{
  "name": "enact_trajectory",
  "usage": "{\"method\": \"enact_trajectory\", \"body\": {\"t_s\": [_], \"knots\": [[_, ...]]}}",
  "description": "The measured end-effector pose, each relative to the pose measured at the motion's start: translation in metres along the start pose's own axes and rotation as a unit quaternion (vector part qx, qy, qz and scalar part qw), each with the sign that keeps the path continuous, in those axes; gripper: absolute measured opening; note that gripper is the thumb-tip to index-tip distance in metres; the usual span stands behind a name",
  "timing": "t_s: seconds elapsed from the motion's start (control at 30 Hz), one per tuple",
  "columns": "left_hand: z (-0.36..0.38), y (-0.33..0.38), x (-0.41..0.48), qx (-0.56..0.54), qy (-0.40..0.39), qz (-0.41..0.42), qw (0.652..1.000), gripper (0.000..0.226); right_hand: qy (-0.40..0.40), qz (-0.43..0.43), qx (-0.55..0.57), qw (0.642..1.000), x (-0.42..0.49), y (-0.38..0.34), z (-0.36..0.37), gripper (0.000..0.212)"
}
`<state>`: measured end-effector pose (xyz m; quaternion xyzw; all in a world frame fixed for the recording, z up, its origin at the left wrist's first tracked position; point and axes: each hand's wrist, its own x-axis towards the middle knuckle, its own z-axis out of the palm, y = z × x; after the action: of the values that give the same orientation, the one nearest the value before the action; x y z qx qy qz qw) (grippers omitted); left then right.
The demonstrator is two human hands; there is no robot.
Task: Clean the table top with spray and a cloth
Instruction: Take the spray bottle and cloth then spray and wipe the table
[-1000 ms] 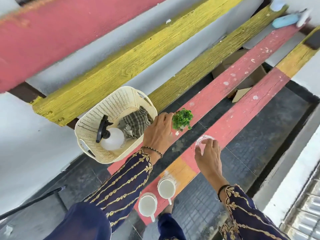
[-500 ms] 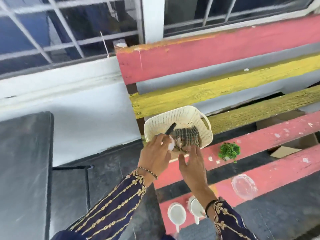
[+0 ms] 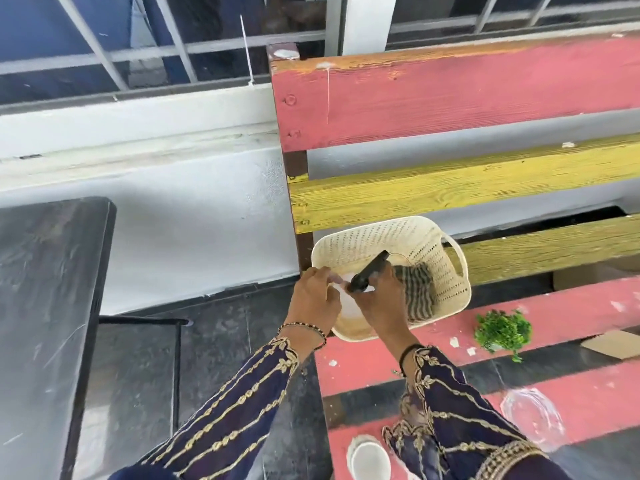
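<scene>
Cream basket (image 3: 446, 271) holds one checked cloth (image 3: 417, 292); both hands, left (image 3: 317, 299) and right (image 3: 382, 303), grip one spray bottle (image 3: 367, 273).

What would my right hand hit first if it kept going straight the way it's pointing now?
Your right hand points up and away into the basket. Just past its fingers is the black spray trigger, then probably the basket's far wall; depth is unclear.

perforated cream plastic basket (image 3: 446, 271); checked woven cloth (image 3: 417, 292); rough, chipped painted wooden bench slats (image 3: 450, 95); glossy dark table top (image 3: 41, 289).
</scene>
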<state>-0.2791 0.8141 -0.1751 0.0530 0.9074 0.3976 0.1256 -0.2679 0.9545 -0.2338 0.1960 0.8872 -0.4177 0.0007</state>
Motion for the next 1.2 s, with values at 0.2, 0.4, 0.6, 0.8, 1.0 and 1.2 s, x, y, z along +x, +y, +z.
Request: {"method": "enact_trajectory", "body": {"t_s": [0.2, 0.4, 0.6, 0.8, 1.0, 1.2], "knots": [[0.04, 0.006, 0.03, -0.03, 0.006, -0.102, 0.994, 0.032, 0.046, -0.056, 0.087, 0.994, -0.01, 0.013, -0.045, 0.043], [0.098, 0.005, 0.063, -0.06, -0.063, -0.285, 0.954, 0.029, 0.044, -0.08, 0.081, 0.992, -0.01, 0.03, -0.092, 0.056], [0.138, 0.004, 0.078, -0.064, -0.105, -0.34, 0.932, 0.035, 0.053, -0.083, 0.053, 0.994, 0.001, 0.052, -0.118, 0.054], [0.153, 0.013, 0.084, -0.082, -0.09, -0.384, 0.915, 0.049, 0.034, -0.111, 0.052, 0.992, 0.008, 0.061, -0.121, 0.053], [0.141, 0.017, 0.081, -0.229, -0.101, -0.384, 0.889, 0.033, 0.034, -0.127, 0.062, 0.989, 0.004, 0.049, -0.13, 0.05], [0.087, 0.014, 0.064, -0.32, -0.088, -0.342, 0.879, 0.034, 0.073, -0.175, 0.045, 0.981, -0.007, -0.001, -0.138, 0.032]]}}
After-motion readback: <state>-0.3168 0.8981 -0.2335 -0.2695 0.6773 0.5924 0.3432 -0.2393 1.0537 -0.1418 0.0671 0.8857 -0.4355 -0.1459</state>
